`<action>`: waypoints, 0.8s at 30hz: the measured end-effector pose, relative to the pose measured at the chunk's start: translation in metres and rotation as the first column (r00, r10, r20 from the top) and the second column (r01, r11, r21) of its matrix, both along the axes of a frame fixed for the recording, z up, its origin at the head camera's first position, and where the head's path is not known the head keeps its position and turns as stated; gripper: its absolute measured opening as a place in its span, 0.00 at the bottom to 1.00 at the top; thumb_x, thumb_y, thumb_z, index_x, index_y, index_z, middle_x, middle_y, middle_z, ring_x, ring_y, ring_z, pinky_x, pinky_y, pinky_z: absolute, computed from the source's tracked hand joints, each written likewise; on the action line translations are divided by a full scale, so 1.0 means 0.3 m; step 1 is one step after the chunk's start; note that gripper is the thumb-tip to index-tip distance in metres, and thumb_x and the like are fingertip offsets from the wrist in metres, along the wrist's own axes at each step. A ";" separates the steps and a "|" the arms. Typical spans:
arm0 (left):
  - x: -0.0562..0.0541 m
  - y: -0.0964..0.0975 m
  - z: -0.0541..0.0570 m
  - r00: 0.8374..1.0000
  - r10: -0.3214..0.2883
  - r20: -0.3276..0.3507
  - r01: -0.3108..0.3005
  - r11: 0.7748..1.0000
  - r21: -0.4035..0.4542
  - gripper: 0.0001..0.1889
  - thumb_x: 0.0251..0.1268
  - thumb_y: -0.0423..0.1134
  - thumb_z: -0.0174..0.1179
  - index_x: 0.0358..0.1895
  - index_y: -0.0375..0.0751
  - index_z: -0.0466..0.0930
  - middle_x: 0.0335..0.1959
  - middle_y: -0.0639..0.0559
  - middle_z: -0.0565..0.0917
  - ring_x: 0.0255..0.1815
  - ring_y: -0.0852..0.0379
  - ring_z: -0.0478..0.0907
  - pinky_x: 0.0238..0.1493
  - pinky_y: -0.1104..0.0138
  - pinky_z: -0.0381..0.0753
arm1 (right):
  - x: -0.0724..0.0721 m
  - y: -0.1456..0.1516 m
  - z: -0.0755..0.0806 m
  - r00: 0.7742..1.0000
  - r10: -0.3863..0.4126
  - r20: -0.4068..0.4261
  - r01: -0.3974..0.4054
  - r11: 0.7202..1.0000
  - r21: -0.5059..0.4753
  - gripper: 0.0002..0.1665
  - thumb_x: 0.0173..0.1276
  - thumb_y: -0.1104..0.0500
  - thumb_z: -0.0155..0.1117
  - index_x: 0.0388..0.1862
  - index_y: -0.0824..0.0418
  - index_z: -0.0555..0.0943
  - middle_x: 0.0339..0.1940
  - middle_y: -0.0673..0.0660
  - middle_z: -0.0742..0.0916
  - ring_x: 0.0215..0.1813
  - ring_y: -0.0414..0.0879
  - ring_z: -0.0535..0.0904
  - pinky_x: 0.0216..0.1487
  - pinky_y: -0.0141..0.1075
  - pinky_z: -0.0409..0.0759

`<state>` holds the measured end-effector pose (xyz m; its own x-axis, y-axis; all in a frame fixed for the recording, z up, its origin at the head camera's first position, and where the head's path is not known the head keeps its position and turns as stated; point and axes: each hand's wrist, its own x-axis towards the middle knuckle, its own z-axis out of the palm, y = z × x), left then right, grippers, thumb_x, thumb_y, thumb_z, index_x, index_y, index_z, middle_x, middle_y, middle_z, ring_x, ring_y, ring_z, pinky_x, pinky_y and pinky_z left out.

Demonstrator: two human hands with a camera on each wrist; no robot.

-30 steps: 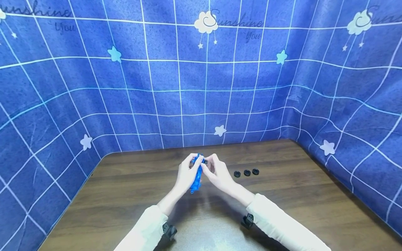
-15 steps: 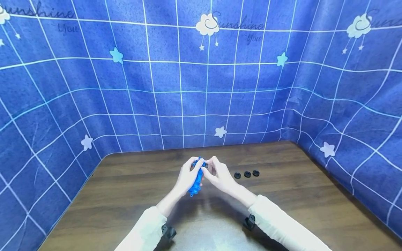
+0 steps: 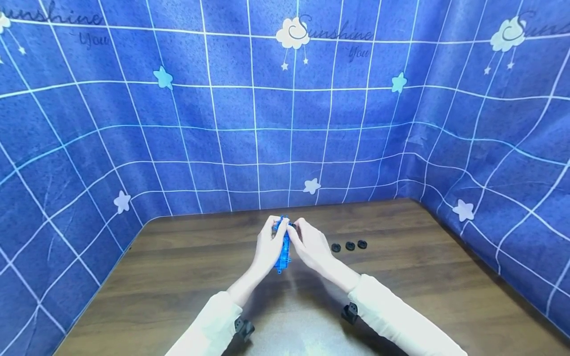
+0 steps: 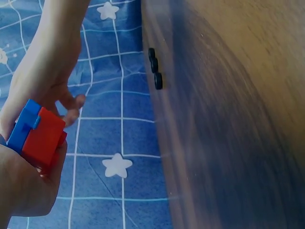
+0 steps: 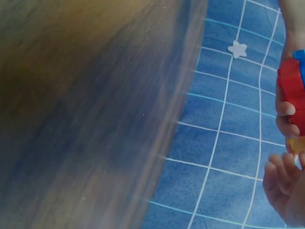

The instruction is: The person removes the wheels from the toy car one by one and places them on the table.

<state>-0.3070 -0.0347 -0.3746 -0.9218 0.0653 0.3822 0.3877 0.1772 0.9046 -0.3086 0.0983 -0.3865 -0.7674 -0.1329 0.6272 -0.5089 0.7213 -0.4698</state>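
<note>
My left hand [image 3: 268,247] grips a blue plastic toy vehicle body [image 3: 283,258] near its far end, above the table. Its red side [image 4: 44,138] shows in the left wrist view, where the left palm wraps it from below. The right wrist view catches red and blue parts plus a small yellow piece [image 5: 298,144] at its edge. My right hand [image 3: 315,248] meets the toy's right side near the far end, thumb and forefinger pinching a small black wheel [image 3: 293,225] there. Fingers mostly hide the wheel, so whether it sits on the axle cannot be told.
Three black toy wheels [image 3: 350,245] lie in a row on the brown wooden table [image 3: 178,267], right of the right hand. A blue gridded curtain [image 3: 222,123] encloses the table at the back and sides. Each wrist carries a small black camera [image 3: 350,313].
The toy has turned slightly, its near end swinging right and rising a little. Both hands have shifted a little with it. The right fingers have closed in against the toy's side.
</note>
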 end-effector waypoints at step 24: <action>-0.011 -0.041 -0.006 0.885 -0.348 0.310 0.290 0.932 0.219 0.23 0.70 0.56 0.47 0.51 0.38 0.71 0.21 0.47 0.80 0.14 0.54 0.79 0.17 0.57 0.81 | 0.019 0.058 0.004 0.966 0.254 -0.041 -0.246 0.959 0.142 0.09 0.72 0.63 0.46 0.30 0.59 0.70 0.21 0.47 0.71 0.25 0.38 0.66 0.25 0.28 0.68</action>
<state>-0.3103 -0.0469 -0.3765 -0.9361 0.3420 0.0819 0.0639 -0.0634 0.9959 -0.3030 0.1158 -0.3852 -0.6613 -0.4021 0.6332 -0.7049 0.6218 -0.3414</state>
